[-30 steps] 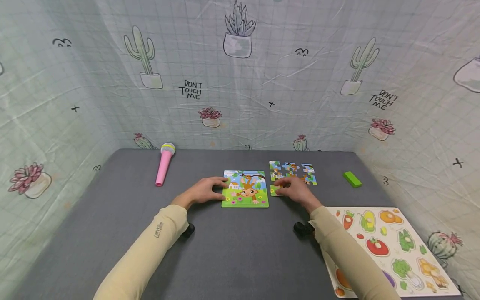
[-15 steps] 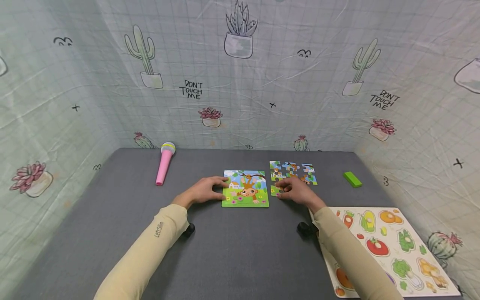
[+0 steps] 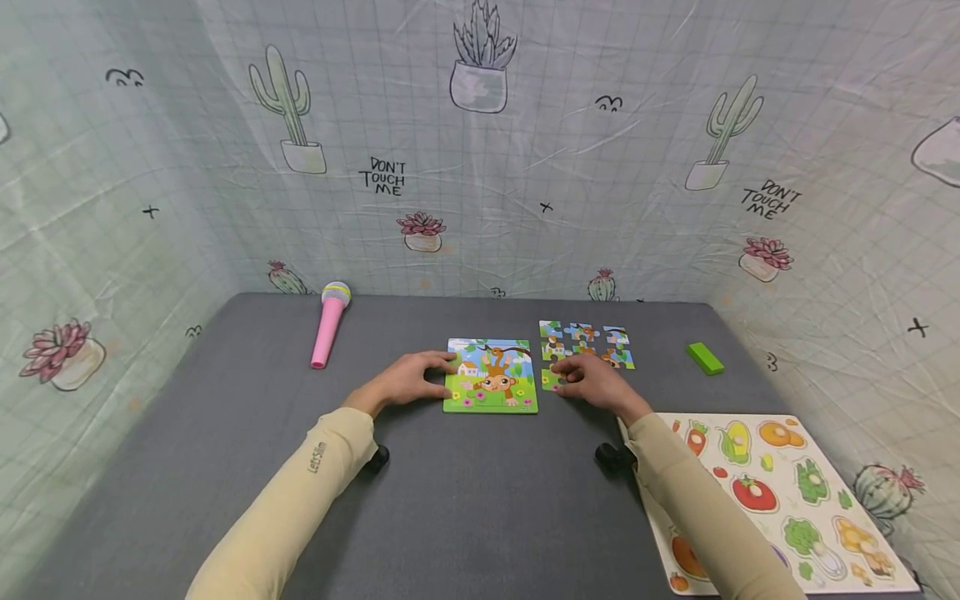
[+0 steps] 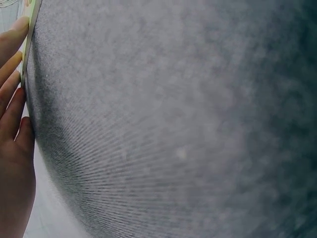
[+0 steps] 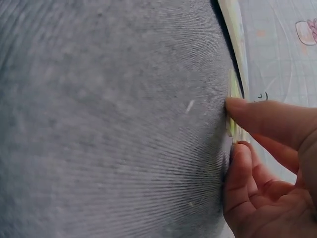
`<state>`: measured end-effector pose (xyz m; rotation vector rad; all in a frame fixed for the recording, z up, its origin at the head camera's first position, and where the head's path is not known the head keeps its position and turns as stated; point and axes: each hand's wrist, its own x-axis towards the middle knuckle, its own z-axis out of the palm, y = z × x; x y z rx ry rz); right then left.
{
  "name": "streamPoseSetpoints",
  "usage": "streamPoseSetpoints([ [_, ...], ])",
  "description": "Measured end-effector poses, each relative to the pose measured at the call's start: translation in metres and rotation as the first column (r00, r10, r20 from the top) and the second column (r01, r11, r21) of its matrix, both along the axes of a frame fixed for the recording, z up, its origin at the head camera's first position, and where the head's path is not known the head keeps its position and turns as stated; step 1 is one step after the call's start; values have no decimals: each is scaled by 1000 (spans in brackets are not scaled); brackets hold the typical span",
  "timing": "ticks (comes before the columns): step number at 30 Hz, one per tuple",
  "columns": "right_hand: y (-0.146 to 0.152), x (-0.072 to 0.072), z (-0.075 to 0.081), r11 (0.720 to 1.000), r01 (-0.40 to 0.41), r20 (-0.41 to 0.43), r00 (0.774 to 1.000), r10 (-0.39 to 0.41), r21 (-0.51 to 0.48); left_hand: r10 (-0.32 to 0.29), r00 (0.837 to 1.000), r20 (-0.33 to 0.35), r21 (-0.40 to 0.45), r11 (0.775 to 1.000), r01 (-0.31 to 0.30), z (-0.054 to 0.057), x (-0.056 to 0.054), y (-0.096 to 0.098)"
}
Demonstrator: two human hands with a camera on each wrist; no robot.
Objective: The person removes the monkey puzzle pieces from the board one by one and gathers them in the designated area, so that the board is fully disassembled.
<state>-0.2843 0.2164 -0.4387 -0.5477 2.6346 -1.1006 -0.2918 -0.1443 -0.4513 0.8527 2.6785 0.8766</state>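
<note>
A square monkey jigsaw board [image 3: 491, 375] lies assembled on the dark table in the head view. My left hand [image 3: 408, 379] rests at its left side, fingertips and thumb touching the edge; in the left wrist view the fingers [image 4: 12, 94] are fairly straight along the rim. Right of the board, several loose jigsaw pieces [image 3: 581, 335] lie in rough rows. My right hand [image 3: 596, 382] is at the lower row, thumb and forefinger on either side of a green jigsaw piece [image 3: 551, 380]. The right wrist view shows the thumb on that piece's edge, other fingers curled below.
A pink toy microphone [image 3: 327, 329] lies at the back left. A green block [image 3: 705, 358] lies at the back right. The vegetable puzzle board [image 3: 780, 450] covers the front right, partly under the right forearm. Patterned cloth [image 3: 480, 183] walls the table's back and sides.
My right hand has shifted slightly right, uncovering more of the green jigsaw piece at the lower left of the loose ones. The left hand and the assembled board have stayed in place.
</note>
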Motion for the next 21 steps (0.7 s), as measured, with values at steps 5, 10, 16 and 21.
streamPoseSetpoints([
  [5, -6, 1, 6, 1000, 1, 3, 1000, -1, 6, 0, 1000, -24, 5, 1000, 1, -1, 3, 2],
  [10, -28, 8, 17, 1000, -2, 37, 999, 3, -19, 12, 998, -60, 15, 1000, -11, -1, 7, 5],
  [16, -59, 18, 18, 992, -109, 57, 992, 112, -59, 20, 996, -87, 38, 999, -16, -2, 14, 10],
  [21, -77, 20, 12, 984, -160, 61, 984, 165, -78, 58, 997, -53, 52, 997, -55, -3, 18, 11],
])
